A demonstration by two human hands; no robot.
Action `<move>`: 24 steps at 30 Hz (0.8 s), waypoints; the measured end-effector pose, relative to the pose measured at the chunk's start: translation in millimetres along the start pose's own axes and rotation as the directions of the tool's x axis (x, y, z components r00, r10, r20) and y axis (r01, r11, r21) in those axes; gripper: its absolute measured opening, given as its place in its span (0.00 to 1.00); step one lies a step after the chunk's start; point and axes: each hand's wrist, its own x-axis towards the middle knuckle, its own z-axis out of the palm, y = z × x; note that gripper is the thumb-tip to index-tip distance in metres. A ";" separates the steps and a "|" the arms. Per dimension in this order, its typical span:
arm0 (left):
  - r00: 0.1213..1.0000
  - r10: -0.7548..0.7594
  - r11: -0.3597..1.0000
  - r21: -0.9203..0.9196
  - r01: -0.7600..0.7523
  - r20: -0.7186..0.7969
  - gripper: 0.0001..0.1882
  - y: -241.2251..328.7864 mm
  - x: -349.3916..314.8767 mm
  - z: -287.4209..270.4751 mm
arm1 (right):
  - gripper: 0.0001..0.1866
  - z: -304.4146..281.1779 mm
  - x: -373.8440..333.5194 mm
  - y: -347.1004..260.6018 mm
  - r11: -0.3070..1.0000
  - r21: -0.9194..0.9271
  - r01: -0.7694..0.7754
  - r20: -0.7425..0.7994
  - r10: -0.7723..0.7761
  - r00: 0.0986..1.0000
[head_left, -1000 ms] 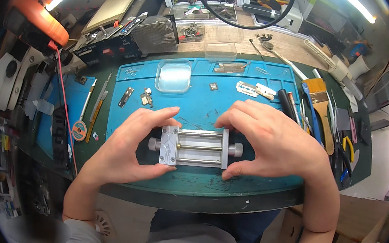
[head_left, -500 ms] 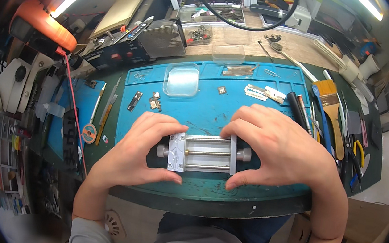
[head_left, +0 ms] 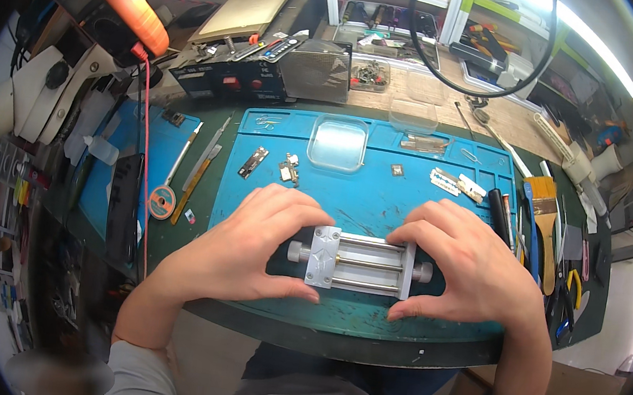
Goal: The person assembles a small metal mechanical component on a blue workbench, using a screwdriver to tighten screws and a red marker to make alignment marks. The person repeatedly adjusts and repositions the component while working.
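A small silver metal clamp fixture [head_left: 367, 262], with two steel guide rods, a central screw and a grey knob at each end, lies level just over the near part of the blue work mat [head_left: 379, 192]. My left hand [head_left: 250, 241] curves round its block end, fingertips at the far edge and thumb at the near edge. Round the end plate on the other side, my right hand [head_left: 471, 268] is bent the same way, index fingertip against the far corner and thumb by the near one. Both hands leave the rods uncovered.
A clear plastic box [head_left: 337, 144] and small circuit boards [head_left: 289, 168] sit on the mat. Razor blades [head_left: 445, 182], a brush [head_left: 541, 209] and pliers [head_left: 574, 286] lie right. An orange multimeter [head_left: 113, 3] and solder spool [head_left: 162, 203] are left. A black cable loop [head_left: 476, 87] hangs above.
My view has shifted, so the bench appears farther right and slightly lower. Both hands keep their curved pose round the clamp fixture, which stays in about the same place on the mat.
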 end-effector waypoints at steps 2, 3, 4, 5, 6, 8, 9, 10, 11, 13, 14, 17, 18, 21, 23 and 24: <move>1.000 0.016 1.000 0.008 -0.016 -0.020 0.44 -0.2 0.4 3.0 | 0.36 -0.4 0.1 -1.2 1.000 -0.001 0.001 -0.005 -0.001 1.000; 0.999 0.024 1.000 0.013 -0.024 -0.030 0.43 -0.4 0.4 3.8 | 0.36 -0.9 0.5 -1.6 1.000 -0.002 0.002 -0.008 -0.002 1.000; 0.999 0.031 0.999 0.011 -0.031 -0.026 0.43 -1.3 -0.1 4.2 | 0.36 -0.7 0.7 -1.8 1.000 0.008 -0.007 -0.006 0.007 1.000; 0.999 0.037 0.999 0.008 -0.037 -0.022 0.43 -2.2 -0.3 3.9 | 0.37 -1.1 1.0 -2.3 1.000 0.018 -0.016 -0.004 0.016 1.000; 0.999 0.044 0.999 0.006 -0.044 -0.018 0.43 -2.7 -0.7 3.6 | 0.37 -1.7 1.7 -2.8 0.999 0.028 -0.025 -0.003 0.025 1.000; 0.999 0.043 0.999 -0.002 -0.043 -0.023 0.43 -3.2 -1.1 5.7 | 0.38 -3.2 1.9 -3.6 0.999 0.031 -0.033 0.004 0.033 0.999; 0.999 0.043 0.999 -0.007 -0.043 -0.025 0.43 -3.0 -1.5 6.2 | 0.39 -3.6 2.1 -3.9 0.999 0.032 -0.038 0.007 0.038 0.999; 0.999 0.024 0.999 -0.036 -0.025 -0.024 0.41 -1.4 -1.1 4.8 | 0.39 -3.5 2.1 -3.3 0.999 0.032 -0.038 0.009 0.038 0.999; 1.000 0.006 0.998 -0.066 -0.008 -0.022 0.38 1.3 -0.7 2.6 | 0.39 -3.1 1.9 -2.7 0.999 0.031 -0.039 0.010 0.039 0.999; 0.999 -0.035 0.993 -0.117 0.032 -0.028 0.32 0.9 -0.9 2.8 | 0.39 -3.2 2.1 -2.4 0.999 0.032 -0.038 0.015 0.037 0.999; 0.998 -0.059 0.989 -0.139 0.054 -0.037 0.28 -0.7 -1.3 3.9 | 0.39 -3.5 2.5 -2.8 0.999 0.033 -0.035 0.019 0.034 0.999; 0.986 -0.139 0.967 -0.228 0.115 -0.094 0.17 0.0 1.0 10.5 | 0.38 -3.0 3.0 -2.3 0.999 0.030 -0.025 0.017 0.025 1.000; 0.979 -0.168 0.956 -0.263 0.133 -0.116 0.14 1.2 2.5 13.4 | 0.38 -2.7 3.0 -2.0 0.999 0.029 -0.022 0.015 0.021 1.000; 0.978 -0.170 0.963 -0.232 0.138 -0.123 0.11 3.4 6.8 16.6 | 0.38 -2.8 3.1 -3.1 0.999 0.037 -0.026 0.016 0.025 1.000; 0.968 -0.222 0.944 -0.272 0.184 -0.113 0.09 3.7 8.4 16.2 | 0.38 -2.5 3.6 -2.0 0.999 0.038 -0.025 0.017 0.025 1.000; 0.963 -0.248 0.934 -0.291 0.208 -0.108 0.09 3.6 8.7 16.4 | 0.38 -2.3 3.9 -1.5 0.999 0.039 -0.025 0.018 0.024 1.000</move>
